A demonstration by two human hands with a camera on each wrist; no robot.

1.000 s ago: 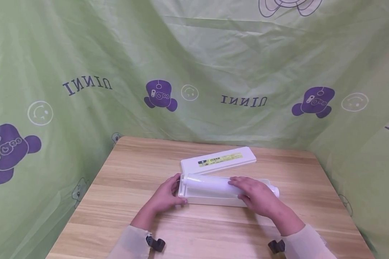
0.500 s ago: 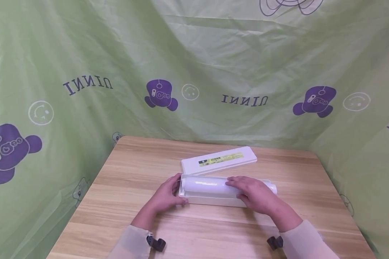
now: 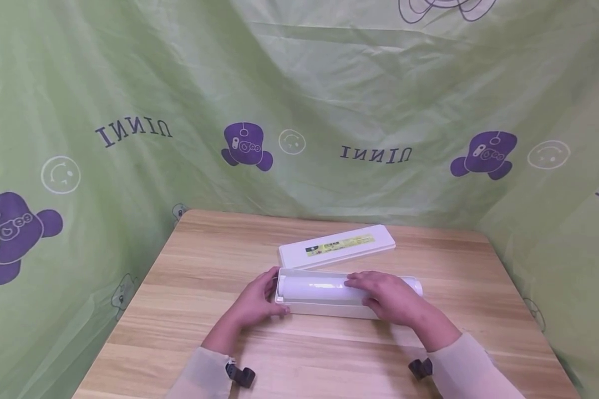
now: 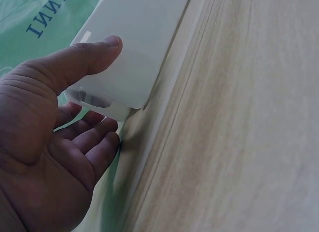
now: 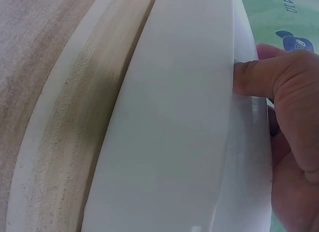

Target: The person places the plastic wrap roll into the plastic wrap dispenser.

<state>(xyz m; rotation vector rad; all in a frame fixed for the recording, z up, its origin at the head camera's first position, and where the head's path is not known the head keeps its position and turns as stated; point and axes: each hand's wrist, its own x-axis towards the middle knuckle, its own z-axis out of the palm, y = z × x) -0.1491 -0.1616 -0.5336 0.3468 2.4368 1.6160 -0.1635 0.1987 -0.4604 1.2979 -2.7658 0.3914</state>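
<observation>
White roll (image 3: 309,288) is lying in the white box (image 3: 324,310) on the table (image 3: 204,249), long axis running left-right, one end pointing at the left hand (image 3: 254,300), other end showing past the right hand (image 3: 393,297). Right hand is gripping roll; left is clasping box's left end. Labelled lid (image 3: 294,255) is lying behind, slanting away rightward.

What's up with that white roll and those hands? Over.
Left hand around left end of white box. Right hand gripping white roll, left end inside box, right end seemingly above rim. Labelled lid lies behind, not blocking.
</observation>
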